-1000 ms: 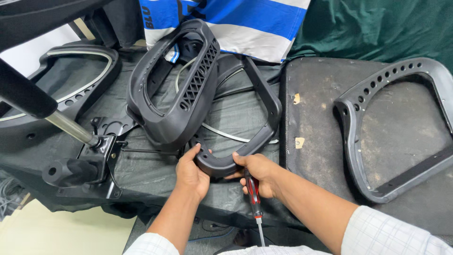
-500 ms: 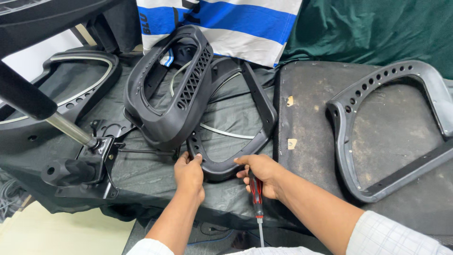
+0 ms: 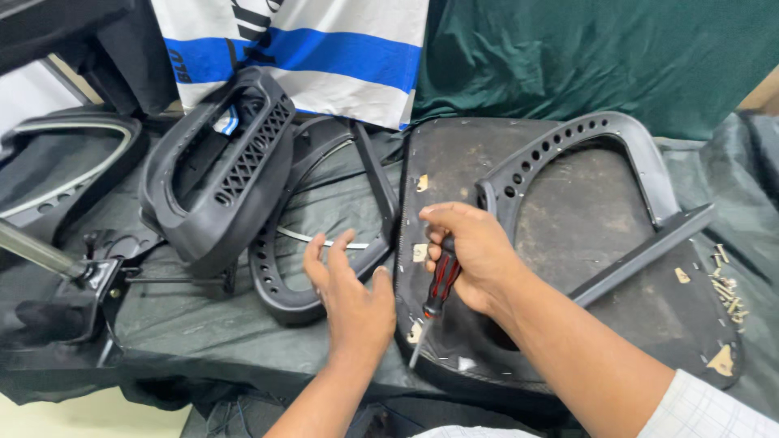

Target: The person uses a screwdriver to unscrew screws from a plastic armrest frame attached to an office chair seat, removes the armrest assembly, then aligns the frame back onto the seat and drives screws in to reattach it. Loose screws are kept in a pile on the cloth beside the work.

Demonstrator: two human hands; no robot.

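With the right hand [image 3: 475,255] clamped on the red-and-black screwdriver [image 3: 434,298] over the seat base [image 3: 568,211], the open left hand [image 3: 353,296] should steady its edge on the worktop [image 3: 203,341].

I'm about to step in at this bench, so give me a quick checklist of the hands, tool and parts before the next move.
1. Screwdriver gripped in right hand: ok.
2. Tip clear of left hand: ok, tip points down beside it, apart.
3. Left hand free: ok, open, fingers spread by the black curved frame.
4. Seat board flat on the table: ok.
5. Loose screws gathered: ok, heaped at the right edge.
6. Armrest stable: cannot tell, it leans tilted.
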